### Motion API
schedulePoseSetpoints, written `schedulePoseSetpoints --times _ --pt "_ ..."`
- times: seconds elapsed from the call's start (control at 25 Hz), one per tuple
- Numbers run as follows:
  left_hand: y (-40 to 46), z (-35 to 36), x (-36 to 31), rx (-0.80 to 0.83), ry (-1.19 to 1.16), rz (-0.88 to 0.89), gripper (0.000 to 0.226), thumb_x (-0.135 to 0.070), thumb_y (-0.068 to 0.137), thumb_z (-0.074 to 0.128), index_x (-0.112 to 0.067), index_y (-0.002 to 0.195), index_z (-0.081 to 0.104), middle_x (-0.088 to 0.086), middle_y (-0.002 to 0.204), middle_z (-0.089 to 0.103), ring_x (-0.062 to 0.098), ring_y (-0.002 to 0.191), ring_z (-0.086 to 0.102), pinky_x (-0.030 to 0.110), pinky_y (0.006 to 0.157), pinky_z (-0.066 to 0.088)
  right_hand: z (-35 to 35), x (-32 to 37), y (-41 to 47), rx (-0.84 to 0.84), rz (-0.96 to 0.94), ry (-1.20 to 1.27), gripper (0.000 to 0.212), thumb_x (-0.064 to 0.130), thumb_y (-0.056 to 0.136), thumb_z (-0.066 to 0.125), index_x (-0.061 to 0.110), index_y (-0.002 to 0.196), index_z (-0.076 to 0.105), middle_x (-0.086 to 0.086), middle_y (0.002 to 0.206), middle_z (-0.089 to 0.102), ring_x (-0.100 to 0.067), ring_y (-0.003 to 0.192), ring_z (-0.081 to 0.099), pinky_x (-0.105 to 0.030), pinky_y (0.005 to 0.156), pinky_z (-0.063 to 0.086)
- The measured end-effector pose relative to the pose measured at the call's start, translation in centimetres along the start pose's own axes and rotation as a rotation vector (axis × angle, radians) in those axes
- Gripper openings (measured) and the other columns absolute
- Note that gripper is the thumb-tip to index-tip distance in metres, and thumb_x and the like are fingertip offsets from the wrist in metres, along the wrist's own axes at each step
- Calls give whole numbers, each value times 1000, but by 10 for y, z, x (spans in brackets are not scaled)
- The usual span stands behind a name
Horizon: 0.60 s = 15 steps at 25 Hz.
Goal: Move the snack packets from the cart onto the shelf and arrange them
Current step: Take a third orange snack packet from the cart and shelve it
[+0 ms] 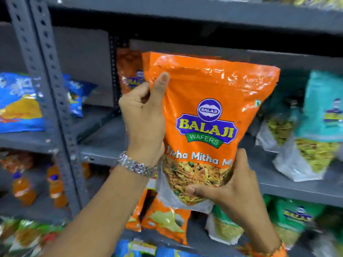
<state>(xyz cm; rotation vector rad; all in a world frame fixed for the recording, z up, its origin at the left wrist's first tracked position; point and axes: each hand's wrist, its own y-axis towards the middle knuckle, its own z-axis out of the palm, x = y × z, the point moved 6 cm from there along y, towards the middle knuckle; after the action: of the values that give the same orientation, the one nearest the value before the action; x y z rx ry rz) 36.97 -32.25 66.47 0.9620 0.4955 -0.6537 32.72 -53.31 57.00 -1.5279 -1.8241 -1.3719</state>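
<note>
One orange snack packet point(204, 112) is gripped by two hands, left point(143, 115) and right point(228, 184), fingers closed.

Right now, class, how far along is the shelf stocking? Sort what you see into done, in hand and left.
Done: at least one matching orange packet already stands at the back of the shelf.
In hand: the orange Balaji packet, with the left hand in a grip on its upper edge and the right hand supporting its bottom.
Left: setting it down. The cart is out of view, so remaining packets cannot be counted.
</note>
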Motion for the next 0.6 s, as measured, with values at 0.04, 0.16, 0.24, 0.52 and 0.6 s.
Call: schedulePoseSetpoints --times 0.04,0.16,0.24,0.52,0.6 --pt "3 19 7 32 -34 -35 49 -31 90 72 11 74 53 14 74 52 24 70 43 41 65 42 -16 -3 3 -44 1 -9 96 62 27 95 35 102 43 23 93 71 5 83 69 -26 66 58" --pt "5 71 29 117 -112 -207 41 -40 82 79 -4 79 60 12 79 55 23 74 48 40 71 45 -54 -19 18 -156 5 -37 93 56 30 96 34 103 42 27 93 69 10 83 66 -18 64 52" --pt "4 99 41 147 -111 -298 37 -38 85 76 -14 66 55 12 71 54 23 73 47 40 70 46 -71 -31 31 -204 10 -53 91 47 34 99 33 103 41 23 94 67 11 87 63 -16 64 48" --pt "3 148 73 137 1 -600 23 -42 90 69 -20 99 69 1 103 75 25 100 71 49 93 58 -97 -71 79 -248 28 -104 100 42 41 100 16 117 41 11 105 59 -9 93 58 -22 75 49" --pt "5 153 81 139 45 -615 22 -45 92 66 -24 85 65 -4 89 69 23 96 68 46 89 58 -94 -82 90 -225 48 -117 99 45 42 98 17 116 39 6 110 58 -15 98 57 -33 84 54"
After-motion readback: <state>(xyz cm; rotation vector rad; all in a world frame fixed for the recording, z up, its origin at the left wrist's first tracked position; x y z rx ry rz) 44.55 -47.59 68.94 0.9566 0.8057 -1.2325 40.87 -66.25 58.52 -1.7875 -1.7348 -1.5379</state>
